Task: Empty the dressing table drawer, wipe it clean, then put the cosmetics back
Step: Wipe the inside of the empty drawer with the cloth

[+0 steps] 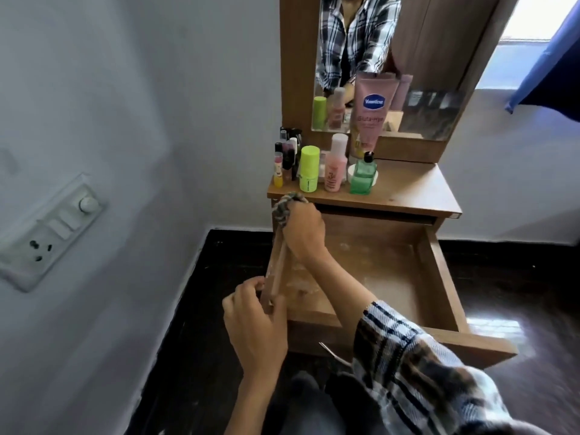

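I see the drawer (436, 277) pulled out and bare inside, its base streaked with pale dust; my right hand (303, 233) has its fingers curled round a bunched checked cloth (287, 204) at the drawer's far-left corner; my left hand (254, 324) pinches the drawer's near-left wall; the cosmetics (332, 166) stand clustered on the surface (408, 189) above, before the mirror (433, 58).
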